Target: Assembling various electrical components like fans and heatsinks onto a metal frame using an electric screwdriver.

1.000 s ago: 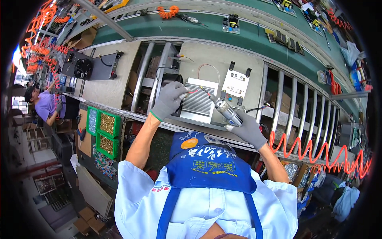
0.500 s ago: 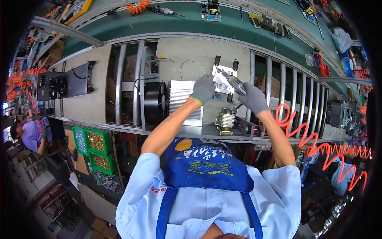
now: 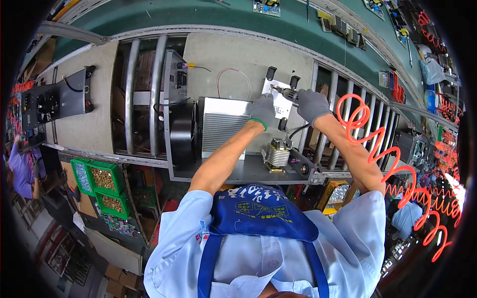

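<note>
My gloved right hand [image 3: 313, 105] is closed round a power screwdriver [image 3: 289, 94] lying nearly level, its tip toward the upper left of a white plate [image 3: 281, 107]. Several black parts stick out from the plate's edges, and grey fins show at its left. At the plate's left side, my gloved left hand [image 3: 262, 108] has its fingers drawn together on the edge; the fingertips are close to the screwdriver tip. Left of that hand lies a finned aluminium heat sink [image 3: 226, 129] inside a grey metal chassis [image 3: 233, 171], beside a black fan [image 3: 184, 134]. A ribbed silver part [image 3: 277, 153] stands right of it.
A red coiled hose [image 3: 377, 144] hangs over my right forearm. Metal rollers [image 3: 335, 119] run to the right. Another chassis with a fan [image 3: 54, 102] sits at the left. Green bins [image 3: 107, 179] of small fasteners stand below it. A person in purple [image 3: 25, 171] is at far left.
The view has shifted, so the bench sits further left and higher. The screwdriver has tilted flatter, with my right hand closer to the plate. My left hand remains at the plate's left edge.
</note>
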The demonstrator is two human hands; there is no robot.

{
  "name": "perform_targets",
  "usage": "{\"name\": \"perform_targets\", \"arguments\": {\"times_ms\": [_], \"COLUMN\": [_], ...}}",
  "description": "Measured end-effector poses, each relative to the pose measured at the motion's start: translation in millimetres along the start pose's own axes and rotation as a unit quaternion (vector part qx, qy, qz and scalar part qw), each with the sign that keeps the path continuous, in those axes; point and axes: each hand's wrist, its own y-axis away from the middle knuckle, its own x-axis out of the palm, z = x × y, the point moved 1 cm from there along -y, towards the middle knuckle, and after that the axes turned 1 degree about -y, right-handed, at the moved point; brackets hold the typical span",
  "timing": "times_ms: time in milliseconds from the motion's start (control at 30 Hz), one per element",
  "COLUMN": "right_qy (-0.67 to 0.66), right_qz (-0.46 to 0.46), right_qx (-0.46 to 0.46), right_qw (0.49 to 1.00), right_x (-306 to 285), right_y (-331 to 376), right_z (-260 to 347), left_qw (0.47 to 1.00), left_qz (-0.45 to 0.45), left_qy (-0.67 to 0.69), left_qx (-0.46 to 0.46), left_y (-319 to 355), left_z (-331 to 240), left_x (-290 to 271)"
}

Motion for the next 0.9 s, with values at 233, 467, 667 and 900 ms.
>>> {"name": "perform_targets", "arguments": {"times_ms": [233, 467, 667, 900], "right_qy": [0.172, 0.237, 0.237, 0.248], "right_qz": [0.104, 0.120, 0.126, 0.107], "right_qx": [-0.073, -0.097, -0.094, -0.092], "right_qw": [0.977, 0.959, 0.959, 0.958], "right_x": [-38.8, -36.9, -24.2, -25.5], "right_y": [-37.7, -63.3, -72.9, -68.5], "right_z": [44.9, 54.5, 54.7, 57.1], "left_qw": [0.993, 0.991, 0.991, 0.994], "left_qz": [0.085, 0.111, 0.125, 0.105], "left_qy": [-0.067, -0.040, -0.029, -0.020], "left_qx": [-0.049, -0.057, -0.033, -0.028], "left_y": [-13.5, -21.7, -28.6, -33.4], "left_z": [2.1, 6.2, 12.6, 15.1], "left_x": [-4.2, -4.8, -6.7, 2.7]}}
